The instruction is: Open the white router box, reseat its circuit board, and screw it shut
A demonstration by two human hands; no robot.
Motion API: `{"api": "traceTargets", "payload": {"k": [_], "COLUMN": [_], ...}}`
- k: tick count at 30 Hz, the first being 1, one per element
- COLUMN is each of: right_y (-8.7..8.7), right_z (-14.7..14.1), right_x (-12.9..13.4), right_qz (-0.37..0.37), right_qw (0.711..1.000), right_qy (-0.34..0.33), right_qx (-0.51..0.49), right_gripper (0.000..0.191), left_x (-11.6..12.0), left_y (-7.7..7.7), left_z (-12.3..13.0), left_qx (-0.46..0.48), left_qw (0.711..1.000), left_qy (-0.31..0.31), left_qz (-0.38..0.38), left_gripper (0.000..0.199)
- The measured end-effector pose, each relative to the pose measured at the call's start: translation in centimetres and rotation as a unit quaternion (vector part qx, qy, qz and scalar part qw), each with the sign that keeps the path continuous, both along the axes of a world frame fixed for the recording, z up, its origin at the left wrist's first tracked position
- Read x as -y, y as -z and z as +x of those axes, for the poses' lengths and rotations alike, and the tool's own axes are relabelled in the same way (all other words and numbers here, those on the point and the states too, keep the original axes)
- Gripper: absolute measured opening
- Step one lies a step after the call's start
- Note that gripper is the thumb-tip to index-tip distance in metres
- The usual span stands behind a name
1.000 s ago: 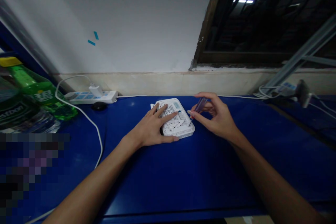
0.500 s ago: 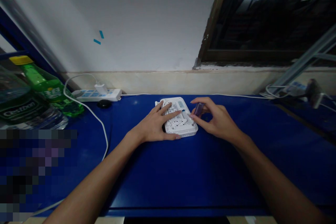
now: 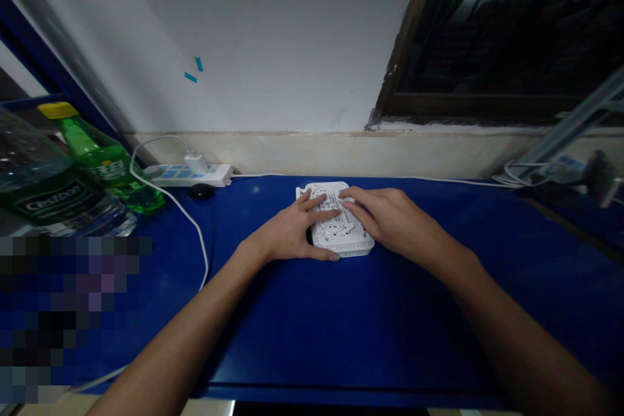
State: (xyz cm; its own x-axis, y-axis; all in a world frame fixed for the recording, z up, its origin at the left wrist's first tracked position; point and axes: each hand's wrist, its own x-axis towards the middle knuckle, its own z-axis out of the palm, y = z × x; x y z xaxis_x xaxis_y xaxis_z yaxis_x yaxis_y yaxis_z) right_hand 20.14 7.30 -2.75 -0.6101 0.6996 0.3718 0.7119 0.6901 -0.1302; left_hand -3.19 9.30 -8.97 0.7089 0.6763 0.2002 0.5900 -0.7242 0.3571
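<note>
On the blue tabletop lies a flat white plastic casing (image 3: 348, 244) with rounded corners and many small holes; it looks like a router's shell. My left hand (image 3: 297, 224) rests on its left part with fingers spread across the top, the thumb along the near edge. Over the right part of the casing is my right hand (image 3: 390, 218), its thumb and forefinger brought together at the upper surface. What those fingertips hold, if anything, is hidden. Both hands cover part of the casing.
At the left stand a large water bottle (image 3: 53, 198) and a green bottle (image 3: 110, 166) with a yellow cap. A power strip (image 3: 214, 175) with a white charger (image 3: 195, 163), a black mouse (image 3: 201, 191) and a white cable (image 3: 195, 224) lie nearby. A metal frame (image 3: 568, 120) rises at right.
My right hand has moved left onto the casing. The purple cylinder it held no longer shows, nor does the small blue piece on the casing. My left hand stays on the casing.
</note>
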Motion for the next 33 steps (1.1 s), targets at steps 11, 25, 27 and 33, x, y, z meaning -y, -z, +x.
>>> {"api": "traceTargets", "payload": {"k": [11,25,27,33], "right_y": [-0.2,0.3,0.3,0.3], "right_z": [1.1,1.1,1.1,1.3], "right_x": [-0.3,-0.2,-0.1,-0.2], "right_qz": [-0.031,-0.056,-0.055,-0.042], "right_qw": [0.999,0.996,0.996,0.996], "right_qy": [-0.029,-0.049,-0.051,-0.048], "right_qx": [-0.014,-0.048,-0.056,-0.059], "right_gripper": [0.045,0.055,0.059,0.057], "left_x": [0.1,0.2,0.2,0.2], "left_y": [0.3,-0.2,-0.2,-0.1], "left_z": [0.1,0.3,0.3,0.2], "left_qx": [0.004,-0.010,-0.007,-0.003], "left_qw": [1.000,1.000,0.999,1.000], "left_qy": [0.004,0.009,0.015,0.012], "left_qz": [0.011,0.025,0.028,0.026], "left_gripper": [0.092,0.091,0.089,0.092]}}
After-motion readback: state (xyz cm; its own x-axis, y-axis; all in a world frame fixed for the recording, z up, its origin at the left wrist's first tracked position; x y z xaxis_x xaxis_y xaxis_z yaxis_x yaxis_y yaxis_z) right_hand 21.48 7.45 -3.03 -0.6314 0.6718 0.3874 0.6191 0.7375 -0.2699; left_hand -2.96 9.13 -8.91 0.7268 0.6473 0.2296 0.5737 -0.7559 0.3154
